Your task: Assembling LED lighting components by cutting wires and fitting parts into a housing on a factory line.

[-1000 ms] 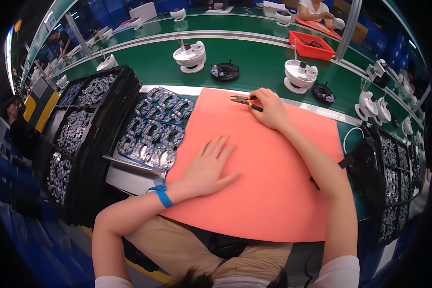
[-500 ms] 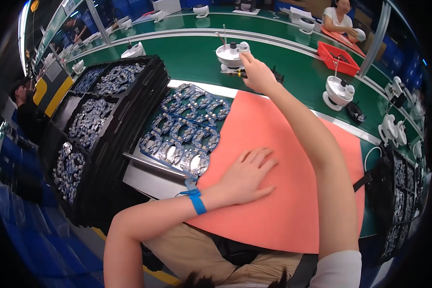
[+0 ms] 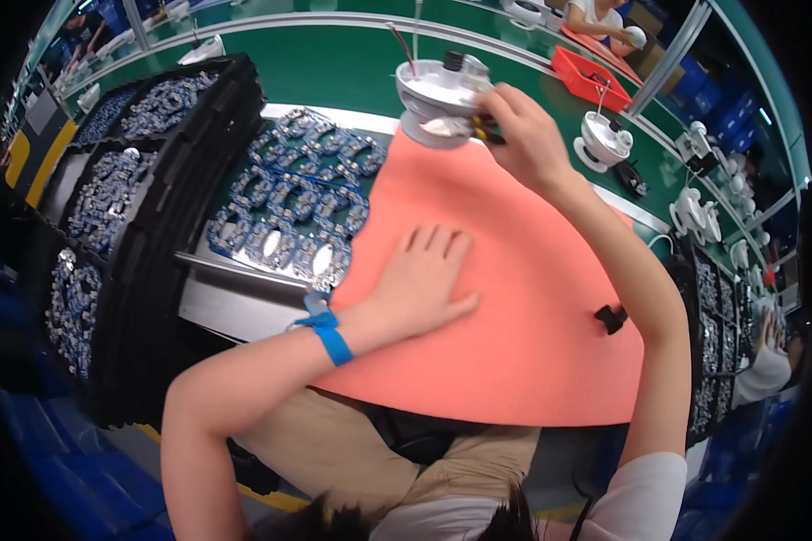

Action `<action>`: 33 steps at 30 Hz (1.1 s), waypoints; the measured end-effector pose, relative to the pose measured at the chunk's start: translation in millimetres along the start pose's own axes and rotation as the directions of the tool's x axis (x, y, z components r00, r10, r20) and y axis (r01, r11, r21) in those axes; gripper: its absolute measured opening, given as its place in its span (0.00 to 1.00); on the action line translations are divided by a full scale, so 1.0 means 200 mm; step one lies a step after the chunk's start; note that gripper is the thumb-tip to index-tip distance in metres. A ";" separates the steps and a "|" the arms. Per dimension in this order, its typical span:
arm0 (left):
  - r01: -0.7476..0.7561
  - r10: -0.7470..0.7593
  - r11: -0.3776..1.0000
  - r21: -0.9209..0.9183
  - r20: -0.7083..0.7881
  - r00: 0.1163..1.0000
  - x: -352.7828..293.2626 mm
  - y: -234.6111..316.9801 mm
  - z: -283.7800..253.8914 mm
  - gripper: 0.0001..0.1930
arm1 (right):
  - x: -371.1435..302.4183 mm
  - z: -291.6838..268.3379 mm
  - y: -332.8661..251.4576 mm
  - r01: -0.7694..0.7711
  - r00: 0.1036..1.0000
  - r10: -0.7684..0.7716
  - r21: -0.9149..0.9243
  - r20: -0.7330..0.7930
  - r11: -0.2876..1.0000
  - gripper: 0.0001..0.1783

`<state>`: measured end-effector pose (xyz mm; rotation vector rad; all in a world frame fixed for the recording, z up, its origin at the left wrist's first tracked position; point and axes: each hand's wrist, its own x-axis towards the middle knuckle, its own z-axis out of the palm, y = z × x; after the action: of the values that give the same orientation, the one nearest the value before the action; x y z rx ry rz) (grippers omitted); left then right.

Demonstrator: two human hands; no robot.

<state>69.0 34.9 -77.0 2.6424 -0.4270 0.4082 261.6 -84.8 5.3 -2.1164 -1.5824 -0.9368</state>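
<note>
At the far edge of the orange mat (image 3: 505, 334) is a white round device housing (image 3: 424, 86) on a grey-white base, with thin wires and a black knob-like part on top. My right hand (image 3: 530, 135) grips its right side, fingers closed. Something black and yellow shows partly under those fingers; its kind is hidden. My left hand (image 3: 421, 279) lies flat on the mat, fingers spread, holding nothing. A blue wrist strap (image 3: 332, 338) circles the left wrist. Left of the mat are several blue ring-shaped circuit boards (image 3: 289, 194) laid in rows.
Stacked black trays (image 3: 167, 171) filled with circuit boards stand at the left. Another white housing (image 3: 602, 142), a dark part (image 3: 632, 178) and a red basket (image 3: 590, 79) sit on the green work surface. A black clip (image 3: 610, 318) is at the mat's right. Another person works across the line.
My right hand has drawn the white housing nearer, from the green surface to the mat's far edge. The left hand stays flat on the mat. The whole view has shifted.
</note>
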 end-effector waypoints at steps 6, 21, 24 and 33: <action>0.087 -0.111 0.977 -0.195 -0.116 0.987 0.04 -0.03 0.01 0.20 | -0.47 -0.52 -0.32 0.011 0.996 -0.007 -0.038 0.088 0.999 0.19; -0.220 0.108 0.950 -0.222 -0.427 0.898 0.09 0.09 -0.16 0.14 | -0.44 -0.71 -0.19 -0.037 0.999 0.039 -0.091 0.024 0.995 0.18; -0.077 -0.011 0.974 -0.213 -0.381 0.924 0.07 0.07 -0.15 0.13 | -0.33 -0.66 -0.13 0.040 0.993 -0.024 -0.138 0.114 0.990 0.17; -0.105 0.002 0.930 -0.352 -0.282 0.959 0.12 0.04 -0.14 0.12 | -0.16 -0.54 -0.12 0.272 0.874 -0.220 -0.063 0.432 0.960 0.14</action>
<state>81.3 35.4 -41.5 2.1778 -0.4375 0.6418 201.8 -166.3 59.7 -2.3593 -2.0976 -0.6888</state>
